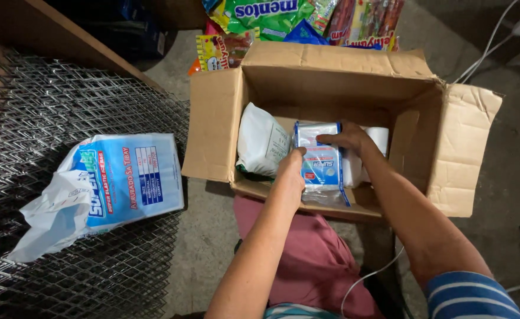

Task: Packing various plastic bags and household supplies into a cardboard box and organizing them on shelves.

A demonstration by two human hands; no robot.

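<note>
An open brown cardboard box (218, 127) stands on the floor in front of me. Both my hands reach into it and hold a blue-and-white plastic packet (322, 168) standing upright inside. My left hand (291, 171) grips the packet's near left edge. My right hand (347, 137) rests on its top right corner. A white bag (260, 142) leans inside the box to the left of the packet, and a white roll-like pack (378, 139) sits to the right behind my right hand.
A larger blue-and-white plastic pack (115, 183) lies on a sheet of expanded metal mesh (47, 118) at the left. Colourful candy bags (283, 18) are piled behind the box. White cables (490, 41) run along the concrete floor at right.
</note>
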